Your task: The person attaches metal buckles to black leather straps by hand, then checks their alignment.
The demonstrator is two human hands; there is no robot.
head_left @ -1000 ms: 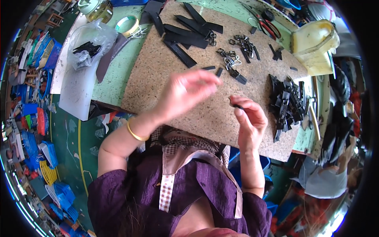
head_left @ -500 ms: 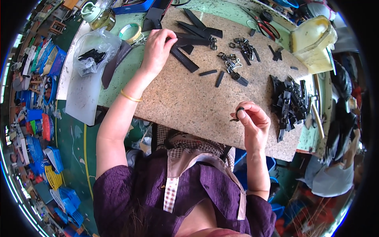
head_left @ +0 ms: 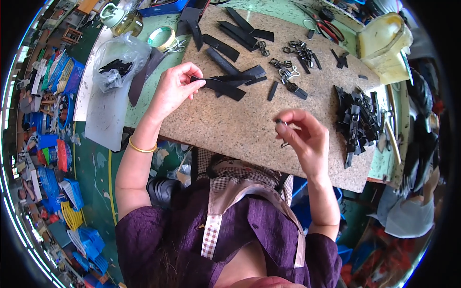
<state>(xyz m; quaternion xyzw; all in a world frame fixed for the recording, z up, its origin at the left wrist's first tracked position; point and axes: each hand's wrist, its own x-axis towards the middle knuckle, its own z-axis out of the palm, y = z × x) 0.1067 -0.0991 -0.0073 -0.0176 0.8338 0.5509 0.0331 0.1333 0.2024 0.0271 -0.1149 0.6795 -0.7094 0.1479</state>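
My left hand [head_left: 172,90] pinches the end of a flat black strip [head_left: 229,91] between thumb and fingers, at the board's left side. Another black strip crosses it, and I cannot tell whether both are in the grip. My right hand [head_left: 308,139] is closed near the front of the board. Between its fingertips is a small black piece [head_left: 280,123] with a bit of metal showing, mostly hidden. More black strips [head_left: 237,34] lie beyond my left hand. Small metal buckles [head_left: 301,50], some with short black tabs, lie farther back in the middle.
A speckled work board [head_left: 225,127] covers the table. Black buckled straps are heaped [head_left: 356,120] at right, near a yellowed plastic container [head_left: 384,43]. Red-handled pliers [head_left: 331,31] lie behind. At left are a tape roll [head_left: 161,37], a plastic bag [head_left: 117,62] and a bottle [head_left: 122,21].
My left hand has come nearer and down, pulling the black strip away from the others. My right hand has shifted slightly, still holding the small piece.
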